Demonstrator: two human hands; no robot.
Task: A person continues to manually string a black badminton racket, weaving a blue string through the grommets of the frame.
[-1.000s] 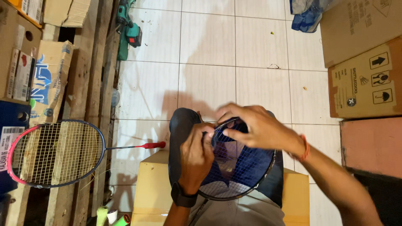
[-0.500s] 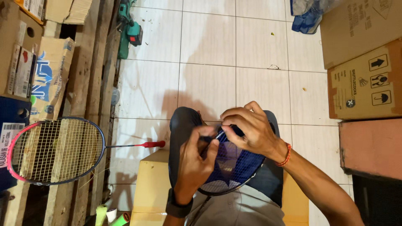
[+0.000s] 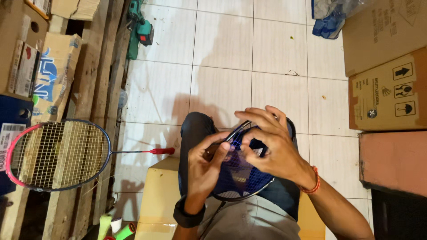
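Head view looks straight down on a seated person working a dark-framed racket (image 3: 242, 178) over the lap. Its blue-strung head lies across the knees, above a yellow box (image 3: 155, 200) on the tiled floor (image 3: 222, 66). The left hand (image 3: 204, 166) comes up from below, fingers curled together against the near rim, thumb and forefinger pinching at the strings; whether a string is actually caught there I cannot tell. The right hand (image 3: 271, 144), with an orange band at the wrist, arches over the far side of the frame, fingers spread apart and fingertips pressing on the strings. Well apart, to the left, a second racket (image 3: 58, 153) with a red and dark frame rests on a wooden pallet (image 3: 95, 89). Cardboard boxes (image 3: 389, 89) stand along the right.
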